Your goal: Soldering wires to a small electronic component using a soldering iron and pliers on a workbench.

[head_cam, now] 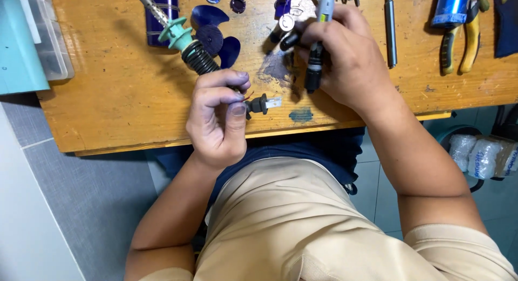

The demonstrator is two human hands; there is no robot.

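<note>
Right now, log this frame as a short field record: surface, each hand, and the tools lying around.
surface: wooden workbench, worn, with dark stains
left hand: left hand pinches a thin wire end beside a black plug
right hand: right hand grips a dark pen-like tool, tip pointing down toward the bench
near left hand: soldering iron with green collar and coiled black cord
upper middle: blue fan blades
upper right: yellow-handled pliers, metal rod

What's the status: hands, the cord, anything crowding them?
Left hand pinches black cord with bare copper ends, beside black plug. Right hand grips dark pen-like tool, tip down. Soldering iron and blue fan blades lie close behind.
</note>
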